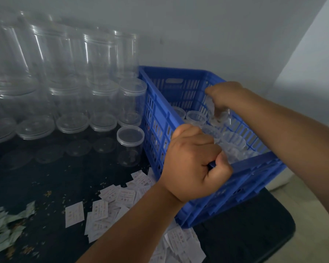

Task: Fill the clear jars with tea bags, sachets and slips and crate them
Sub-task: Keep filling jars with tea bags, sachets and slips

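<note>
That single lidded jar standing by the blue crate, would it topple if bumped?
Probably. The jar looks like thin clear plastic holding little or nothing, so likely very light. It stands taller than wide, so a nudge near the lid could tip it. Once on its round side it would likely roll across the black table.

Left grip [195, 161], right grip [224, 95] bare; left forearm [133, 224], right forearm [292, 130] bare to frame edge.
</note>
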A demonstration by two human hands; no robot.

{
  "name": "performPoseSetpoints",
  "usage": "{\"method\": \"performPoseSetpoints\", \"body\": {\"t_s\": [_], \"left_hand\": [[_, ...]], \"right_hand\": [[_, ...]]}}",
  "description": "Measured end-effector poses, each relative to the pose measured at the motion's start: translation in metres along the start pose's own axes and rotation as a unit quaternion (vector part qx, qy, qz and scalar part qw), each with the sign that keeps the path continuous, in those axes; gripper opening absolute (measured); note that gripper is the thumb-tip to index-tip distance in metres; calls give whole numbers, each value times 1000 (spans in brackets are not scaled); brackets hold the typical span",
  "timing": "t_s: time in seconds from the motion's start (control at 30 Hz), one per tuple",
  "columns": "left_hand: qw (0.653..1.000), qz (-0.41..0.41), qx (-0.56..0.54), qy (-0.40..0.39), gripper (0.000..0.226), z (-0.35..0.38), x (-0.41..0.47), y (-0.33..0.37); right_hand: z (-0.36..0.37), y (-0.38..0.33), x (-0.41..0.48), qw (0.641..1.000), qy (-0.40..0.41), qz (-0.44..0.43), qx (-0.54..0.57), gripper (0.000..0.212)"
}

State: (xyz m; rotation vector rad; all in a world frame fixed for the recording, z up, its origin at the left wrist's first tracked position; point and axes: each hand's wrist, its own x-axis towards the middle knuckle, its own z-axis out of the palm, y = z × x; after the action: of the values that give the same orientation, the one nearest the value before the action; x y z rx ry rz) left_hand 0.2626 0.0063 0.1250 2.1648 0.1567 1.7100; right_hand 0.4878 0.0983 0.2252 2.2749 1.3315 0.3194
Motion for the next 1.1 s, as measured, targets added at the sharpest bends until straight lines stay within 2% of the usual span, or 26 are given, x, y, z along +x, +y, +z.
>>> {"method": "performPoseSetpoints", "body": {"t_s": [0.13, 0.23, 0.27, 0.37, 0.43, 0.5, 0.57, 0.67, 0.7, 0.77, 0.83, 0.93, 1.0, 1.1], "left_hand": [[1000, 2, -5, 6, 42, 0, -2, -2], [1000, 6, -6, 11, 42, 2, -2, 0], [1000, 7, -7, 13, 42, 2, -2, 0], [1000, 9, -11, 14, 42, 3, -2, -3], [1000, 9, -9, 16, 42, 2, -2, -3], [1000, 5, -5, 16, 42, 1, -2, -3], [1000, 3, -8, 18, 42, 1, -3, -3], [1000, 2, -10, 20, 41, 1, -3, -3], [1000, 2, -7, 19, 41, 1, -3, -3], [1000, -5, -5, 18, 41, 2, -5, -2], [1000, -9, -6, 18, 41, 2, -7, -1], [1000, -4, 2, 19, 41, 3, -5, 1], [1000, 2, -8, 14, 40, 3, -5, -1], [1000, -8, 3, 4, 37, 5, -3, 6]], "right_hand": [[24, 9, 8, 996, -6, 5, 88, 110], [51, 15, 13, 988, -49, 3, 148, 106], [56, 16, 16, 985, -60, -6, 159, 98], [66, 8, 29, 982, -100, -51, 151, 59], [71, 0, 37, 979, -149, -59, 123, 57], [73, -4, 41, 972, -175, -46, 147, 55], [74, -2, 41, 966, -176, -13, 189, 65], [78, -3, 35, 920, -252, 27, 300, 102], [76, -5, 31, 910, -280, 19, 305, 112], [65, -7, 22, 922, -305, -11, 238, 120], [44, -6, 13, 940, -279, -40, 190, 116], [4, 12, -5, 937, -201, -72, 278, 96], [-21, 24, -30, 934, -139, -129, 304, 81], [-52, 24, -86, 920, -40, -206, 331, 89]]}}
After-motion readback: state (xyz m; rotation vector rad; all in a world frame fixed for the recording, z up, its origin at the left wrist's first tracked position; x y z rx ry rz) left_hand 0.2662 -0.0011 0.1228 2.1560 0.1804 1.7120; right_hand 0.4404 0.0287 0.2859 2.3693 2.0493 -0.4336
